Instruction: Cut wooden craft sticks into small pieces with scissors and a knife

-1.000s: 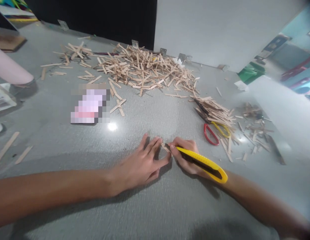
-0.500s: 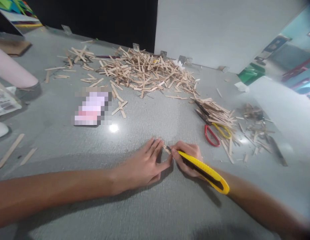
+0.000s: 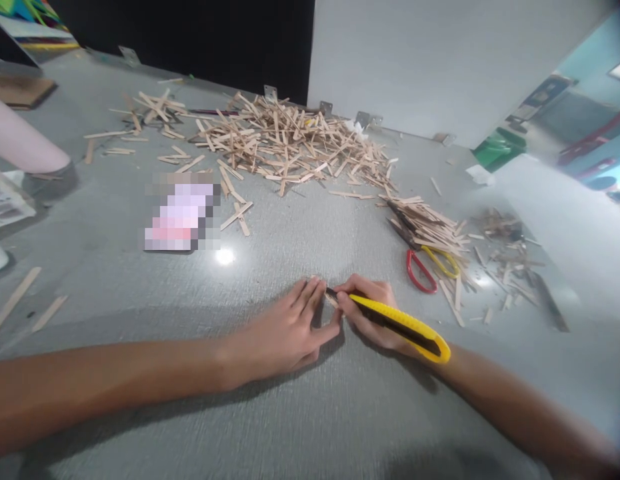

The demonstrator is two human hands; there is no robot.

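Note:
My right hand (image 3: 371, 312) is closed round a yellow utility knife (image 3: 400, 323), its dark blade tip pointing left. The tip rests on a small wooden stick piece (image 3: 331, 299) lying on the grey table (image 3: 300, 413). My left hand (image 3: 290, 330) lies flat beside it, fingers stretched out, fingertips and thumb pressing the stick piece down. Both forearms reach in from the bottom corners.
A big heap of wooden sticks (image 3: 285, 143) lies at the back centre. A smaller stack (image 3: 425, 223) and red-and-yellow scissors (image 3: 430, 267) sit to the right, with offcuts (image 3: 510, 260) beyond. A blurred flat object (image 3: 183, 213) lies left of centre. Loose sticks (image 3: 15, 300) lie far left.
The knife has shifted slightly, its blade tip now a little further onto the stick piece and its handle lower. My left hand has stayed pressed in place.

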